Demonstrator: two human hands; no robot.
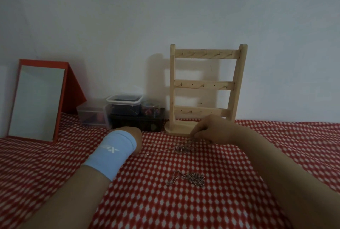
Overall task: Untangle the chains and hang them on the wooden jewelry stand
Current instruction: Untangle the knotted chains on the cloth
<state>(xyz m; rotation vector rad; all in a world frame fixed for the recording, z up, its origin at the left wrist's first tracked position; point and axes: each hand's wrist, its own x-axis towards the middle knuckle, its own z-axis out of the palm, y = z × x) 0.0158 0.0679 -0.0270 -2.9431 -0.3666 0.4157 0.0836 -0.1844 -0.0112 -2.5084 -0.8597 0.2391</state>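
A wooden jewelry stand (206, 85) with three hooked bars stands upright against the wall, and nothing hangs on it. Just in front of its base lies a thin silver chain (165, 148) with a tangled knot (184, 149) near my right hand. My right hand (211, 130) pinches this chain above the knot. My left hand (137, 139), wearing a light blue wristband, is curled at the chain's left end; its fingers are mostly hidden behind the wrist. A second, thicker silver chain (191, 179) lies bunched on the cloth nearer to me.
A red-and-white patterned cloth (220, 201) covers the table. At the left stands a red-framed mirror (36, 102). Clear plastic boxes (124, 108) and a dark box (136, 123) sit against the wall, left of the stand.
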